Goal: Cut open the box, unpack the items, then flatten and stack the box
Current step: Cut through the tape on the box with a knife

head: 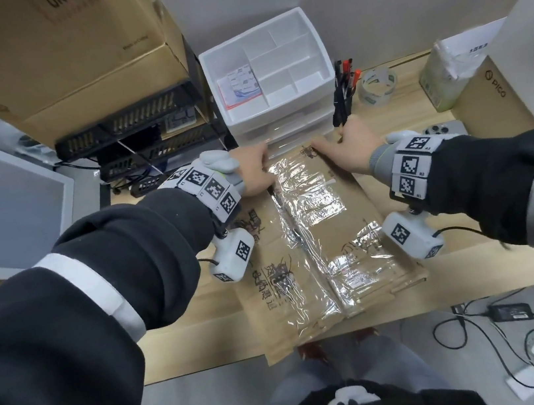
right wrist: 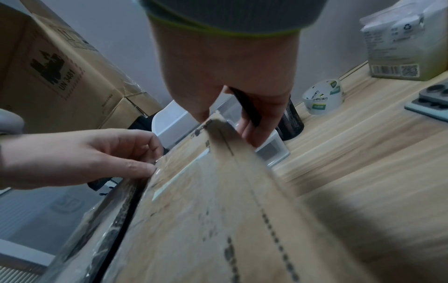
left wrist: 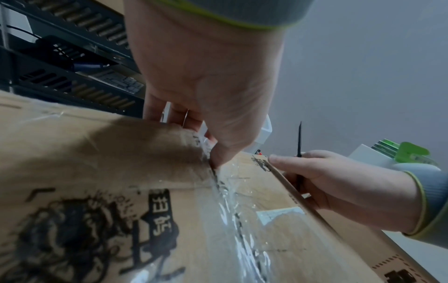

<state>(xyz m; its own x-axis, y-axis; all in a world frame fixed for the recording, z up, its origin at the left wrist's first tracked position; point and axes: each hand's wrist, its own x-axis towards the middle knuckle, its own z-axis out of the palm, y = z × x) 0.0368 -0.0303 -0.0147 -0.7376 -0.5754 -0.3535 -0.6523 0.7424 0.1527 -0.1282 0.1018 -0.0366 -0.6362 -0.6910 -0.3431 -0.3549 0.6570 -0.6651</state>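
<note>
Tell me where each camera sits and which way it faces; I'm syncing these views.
Head: worn on the head, facing down at the taped box on the desk; both sleeves and hands show.
Left wrist: looks along the left hand at the box's far edge.
Right wrist: looks along the right hand, which grips a black tool.
Shared: each wrist view shows the opposite hand.

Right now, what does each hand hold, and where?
Left hand grips the box flap's far edge at the seam; right hand grips the other flap's far corner plus a black tool.
</note>
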